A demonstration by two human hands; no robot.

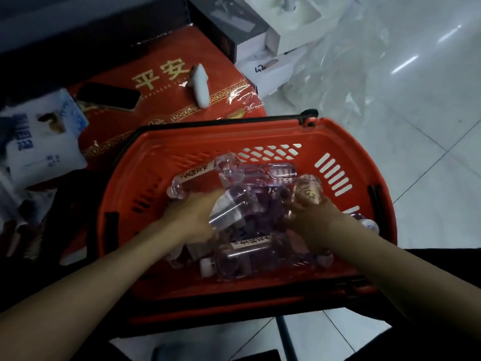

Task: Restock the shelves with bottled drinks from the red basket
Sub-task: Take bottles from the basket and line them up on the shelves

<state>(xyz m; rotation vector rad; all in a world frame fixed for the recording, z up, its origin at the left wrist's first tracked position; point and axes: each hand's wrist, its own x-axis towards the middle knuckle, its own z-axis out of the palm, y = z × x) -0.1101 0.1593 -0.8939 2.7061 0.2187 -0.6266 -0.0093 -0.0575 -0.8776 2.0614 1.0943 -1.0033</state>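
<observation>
The red basket [260, 135] is smooth moulded plastic with a slight sheen; its black handle [221, 121] is matt. The bottles [229, 165] are clear, glossy plastic with paper-like label strips and smooth white caps. The red carton [166, 100] carries wrinkled, shiny clear film, the phone [108, 96] on it has a glossy black face, the white device [200, 86] is smooth matt plastic, and the floor [390, 113] is polished pale tile with crumpled transparent sheeting [346, 61] lying on it.
</observation>
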